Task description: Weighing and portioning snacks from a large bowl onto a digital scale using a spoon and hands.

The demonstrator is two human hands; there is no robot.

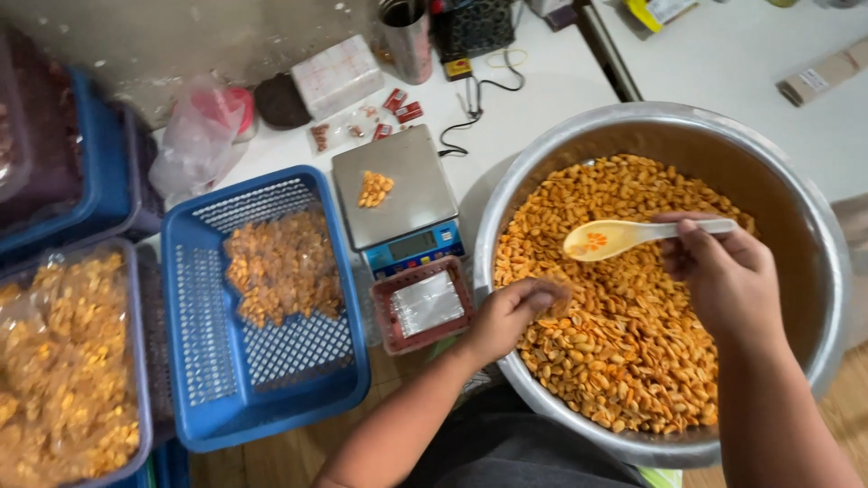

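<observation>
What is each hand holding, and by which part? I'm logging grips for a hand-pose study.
The right hand holds a pale plastic spoon by its handle end. The left hand pinches a small clear bag at its edge, over the peanuts.

Two bare forearms, sleeveless, no gloves.

My right hand (723, 280) holds a yellow spoon (624, 237) over the peanut-filled steel bowl (818, 226); left hand (506, 316) pinches a small bag (553, 294).

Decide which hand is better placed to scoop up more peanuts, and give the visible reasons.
Right, probably. The right hand holds the pale spoon above the peanuts in the metal bowl. The left hand pinches a small clear bag at the peanuts' edge.
</observation>
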